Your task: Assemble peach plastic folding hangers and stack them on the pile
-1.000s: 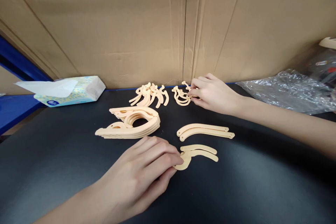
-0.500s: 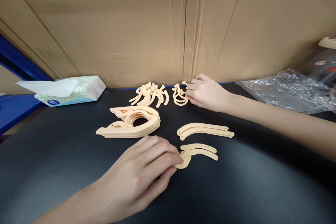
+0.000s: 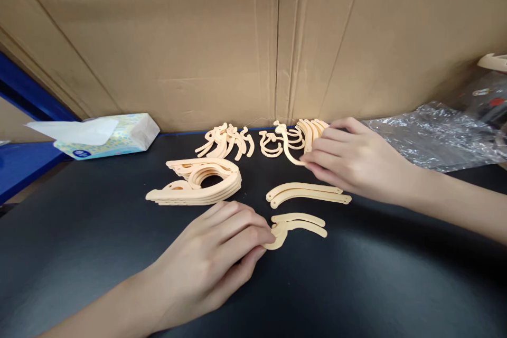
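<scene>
Near the front middle, my left hand (image 3: 217, 253) pinches the rounded end of a cream plastic folding-hanger piece (image 3: 282, 233) with two curved arms pointing right. My right hand (image 3: 352, 161) grips one end of a thin curved hanger hook (image 3: 288, 148), its knobbed end pointing up and left. More hooks (image 3: 271, 152) lie behind it, beside a row of curved strips (image 3: 309, 132) partly hidden by my right hand. Two long hanger arms (image 3: 309, 191) lie between my hands. To the left is a stack of folded hangers (image 3: 198, 198).
A pile of small curved pieces (image 3: 226, 142) lies at the back middle. A tissue pack (image 3: 111, 134) stands back left, by a blue frame (image 3: 27, 95). Clear plastic wrap (image 3: 435, 134) covers the back right. A cardboard wall (image 3: 178, 47) rises behind the black table (image 3: 99, 232).
My right hand has drawn back from the hook pile toward me and to the right, now with a hook in its fingers. The left hand has kept its hold.
</scene>
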A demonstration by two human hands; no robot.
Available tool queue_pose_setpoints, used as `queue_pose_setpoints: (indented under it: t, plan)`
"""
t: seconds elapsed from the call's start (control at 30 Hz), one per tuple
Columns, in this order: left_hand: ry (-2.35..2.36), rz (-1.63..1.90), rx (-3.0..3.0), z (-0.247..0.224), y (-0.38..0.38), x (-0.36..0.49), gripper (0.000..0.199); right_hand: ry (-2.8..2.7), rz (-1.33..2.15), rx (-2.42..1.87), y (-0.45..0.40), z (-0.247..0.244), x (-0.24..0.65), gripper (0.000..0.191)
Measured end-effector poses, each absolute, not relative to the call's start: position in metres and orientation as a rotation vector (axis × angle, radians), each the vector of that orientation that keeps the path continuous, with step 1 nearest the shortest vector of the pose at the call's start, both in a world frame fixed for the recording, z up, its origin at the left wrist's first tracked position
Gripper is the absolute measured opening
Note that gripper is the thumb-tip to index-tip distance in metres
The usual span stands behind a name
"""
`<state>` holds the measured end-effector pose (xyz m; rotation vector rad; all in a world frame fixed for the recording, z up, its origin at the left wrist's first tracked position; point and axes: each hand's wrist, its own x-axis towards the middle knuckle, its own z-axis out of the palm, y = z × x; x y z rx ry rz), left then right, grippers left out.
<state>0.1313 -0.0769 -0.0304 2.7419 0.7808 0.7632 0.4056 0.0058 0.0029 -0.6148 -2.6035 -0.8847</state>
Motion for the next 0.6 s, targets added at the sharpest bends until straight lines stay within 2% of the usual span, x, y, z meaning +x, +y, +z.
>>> queue_pose_setpoints:
  t: [0.23, 0.5, 0.6]
  plan:
    - [0.787, 0.829, 2.732, -0.031, -0.075, 0.131, 0.027, -2.590, -0.629, -0.510, -0.051, -0.013, 0.431, 0.010]
    - [0.834, 0.757, 2.721, -0.030, -0.073, 0.130, 0.030, -2.604, -0.299, -0.436, -0.068, -0.037, 0.435, 0.013]
    - [0.890, 0.760, 2.719, -0.030, -0.075, 0.130, 0.031, -2.592, -0.278, -0.418, -0.070, -0.039, 0.431, 0.013]
